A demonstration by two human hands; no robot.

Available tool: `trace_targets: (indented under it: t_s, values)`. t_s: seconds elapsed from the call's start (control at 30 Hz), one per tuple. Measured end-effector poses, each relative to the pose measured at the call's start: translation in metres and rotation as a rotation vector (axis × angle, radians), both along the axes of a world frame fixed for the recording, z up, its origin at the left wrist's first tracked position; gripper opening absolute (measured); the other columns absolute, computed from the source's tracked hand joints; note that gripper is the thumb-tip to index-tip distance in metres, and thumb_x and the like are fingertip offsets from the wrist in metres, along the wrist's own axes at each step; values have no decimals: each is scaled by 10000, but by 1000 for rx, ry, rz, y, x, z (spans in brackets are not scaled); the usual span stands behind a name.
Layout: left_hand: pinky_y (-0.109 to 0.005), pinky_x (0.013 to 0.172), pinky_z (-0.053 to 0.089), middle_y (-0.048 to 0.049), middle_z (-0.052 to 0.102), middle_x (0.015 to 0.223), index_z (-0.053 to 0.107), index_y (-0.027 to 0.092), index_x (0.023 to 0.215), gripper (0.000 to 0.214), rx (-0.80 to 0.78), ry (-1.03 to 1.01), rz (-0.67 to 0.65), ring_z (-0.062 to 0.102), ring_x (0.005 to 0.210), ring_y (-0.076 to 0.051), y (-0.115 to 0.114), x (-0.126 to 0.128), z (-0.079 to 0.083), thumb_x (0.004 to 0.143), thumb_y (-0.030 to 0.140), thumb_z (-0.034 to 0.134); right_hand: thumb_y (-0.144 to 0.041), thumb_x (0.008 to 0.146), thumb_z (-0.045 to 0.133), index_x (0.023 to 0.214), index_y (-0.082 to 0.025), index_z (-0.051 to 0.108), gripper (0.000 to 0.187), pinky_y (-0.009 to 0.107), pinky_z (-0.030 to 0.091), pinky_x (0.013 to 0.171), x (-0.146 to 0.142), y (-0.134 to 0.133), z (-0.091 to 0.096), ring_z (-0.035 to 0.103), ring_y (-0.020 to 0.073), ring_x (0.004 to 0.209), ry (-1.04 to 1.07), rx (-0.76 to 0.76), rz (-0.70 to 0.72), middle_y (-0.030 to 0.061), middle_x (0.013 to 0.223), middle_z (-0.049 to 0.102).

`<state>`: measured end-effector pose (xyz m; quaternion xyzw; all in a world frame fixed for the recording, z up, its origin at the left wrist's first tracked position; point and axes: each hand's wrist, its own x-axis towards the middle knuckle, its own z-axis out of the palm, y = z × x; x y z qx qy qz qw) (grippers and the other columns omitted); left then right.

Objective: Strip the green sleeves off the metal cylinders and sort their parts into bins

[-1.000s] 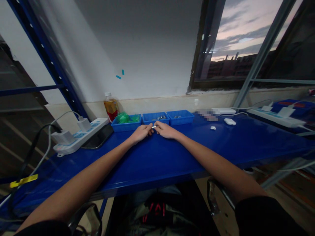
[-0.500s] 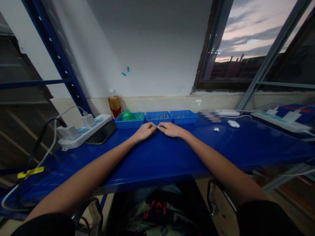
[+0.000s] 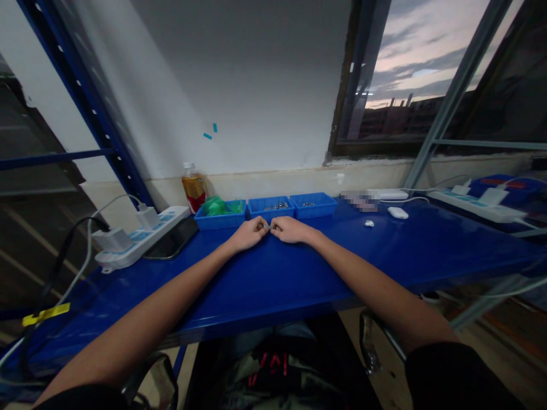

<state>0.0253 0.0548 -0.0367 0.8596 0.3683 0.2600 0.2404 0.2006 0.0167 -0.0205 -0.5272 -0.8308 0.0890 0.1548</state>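
Observation:
My left hand and my right hand rest on the blue table with fingertips meeting over a tiny pale metal part. Both hands are closed in a pinch on it. Just behind them stand three blue trays: the left tray holds green bags, the middle tray and the right tray hold small metal parts.
A white power strip with plugs and a dark phone lie at the left. A drink bottle stands by the wall. A white mouse-like device, a small white piece and another power strip lie at the right.
The fingertips of both hands have drawn closer together around the small part. The hands stay in the same place on the table.

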Motion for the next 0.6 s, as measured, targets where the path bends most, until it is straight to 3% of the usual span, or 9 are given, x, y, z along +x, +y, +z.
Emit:
trace_targets:
  t_s: [0.23,0.6]
  values:
    - [-244,559,371,3,575,666,557,176,866,238,15,18,-28,520,622,-154,-1,0,1,786,385,474,-249,863,477,858,-153,612,166,244,328,630,0,1,0,550,172,748,-9,33,5,92,867,647]
    - [-244,564,370,12,553,650,540,194,857,178,20,32,-59,509,610,-152,1,-1,0,773,338,478,-294,855,514,860,-156,613,169,235,298,589,1,4,-5,519,143,664,-10,80,42,67,796,631]
